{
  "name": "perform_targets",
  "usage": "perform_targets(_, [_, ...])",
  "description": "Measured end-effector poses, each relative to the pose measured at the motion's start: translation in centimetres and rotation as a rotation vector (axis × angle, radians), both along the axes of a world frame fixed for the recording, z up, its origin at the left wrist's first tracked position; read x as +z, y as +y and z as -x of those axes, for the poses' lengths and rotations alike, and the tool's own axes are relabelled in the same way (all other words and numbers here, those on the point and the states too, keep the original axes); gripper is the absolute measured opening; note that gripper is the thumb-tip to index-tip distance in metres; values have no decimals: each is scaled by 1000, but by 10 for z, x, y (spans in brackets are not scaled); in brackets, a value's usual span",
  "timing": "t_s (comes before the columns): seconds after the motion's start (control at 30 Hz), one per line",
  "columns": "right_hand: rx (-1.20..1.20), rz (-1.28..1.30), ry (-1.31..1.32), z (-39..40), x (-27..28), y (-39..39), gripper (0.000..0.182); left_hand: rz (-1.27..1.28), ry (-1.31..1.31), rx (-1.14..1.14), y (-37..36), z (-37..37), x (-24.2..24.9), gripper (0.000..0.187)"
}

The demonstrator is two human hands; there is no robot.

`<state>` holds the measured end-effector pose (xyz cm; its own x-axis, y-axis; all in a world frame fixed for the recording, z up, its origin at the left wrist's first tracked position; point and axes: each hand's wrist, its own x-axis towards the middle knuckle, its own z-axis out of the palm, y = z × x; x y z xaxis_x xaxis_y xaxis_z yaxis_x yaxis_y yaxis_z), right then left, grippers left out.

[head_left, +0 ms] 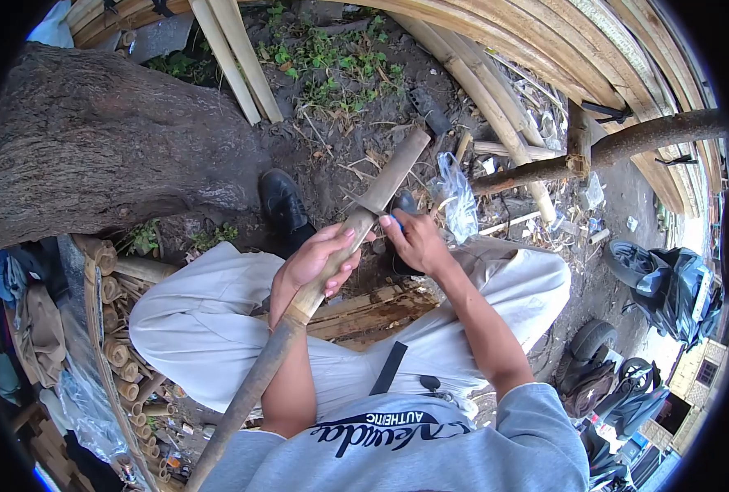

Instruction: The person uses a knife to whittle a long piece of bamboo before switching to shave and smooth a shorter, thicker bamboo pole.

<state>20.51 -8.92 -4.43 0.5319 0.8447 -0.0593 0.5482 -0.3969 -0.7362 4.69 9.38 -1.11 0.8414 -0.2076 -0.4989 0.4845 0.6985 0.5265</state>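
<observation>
A long bamboo pole [254,385] runs slantwise from beside my left side up past my knees, its paler far end pointing away from me. My left hand [319,266] is wrapped round the pole from below, just beyond a node. In my right hand [418,243], the fingers are closed on a knife [369,205]. Its dark blade lies across the pole and touches it beyond my left hand. Most of the knife's handle is hidden by my fingers.
A thick tree trunk [118,148] stands at the left, above stacked bamboo poles [117,353]. A clear plastic bag [456,201] lies on the dirt ahead. A branch rail [627,148] crosses at the right, near long bamboo strips [561,49]. Motorcycles [672,283] are parked farther right.
</observation>
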Motion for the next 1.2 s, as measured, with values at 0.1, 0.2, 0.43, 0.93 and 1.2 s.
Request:
perform_targets(0.1, [60, -58, 68, 7, -11, -1, 42, -16, 45, 41, -4, 2, 0, 46])
perform_targets(0.2, [87, -134, 2, -7, -21, -4, 42, -39, 2, -15, -5, -1, 5, 38])
perform_targets(0.43, [157, -299, -295, -18, -33, 0, 45, -32, -39, -8, -5, -5, 11, 41])
perform_targets(0.93, [-610, -117, -56, -66, -36, -4, 57, -8, -37, 38, -6, -6, 8, 47])
perform_targets(1.2, [-37, -233, -129, 16, -39, -2, 41, 34, -36, 81, -2, -3, 5, 46])
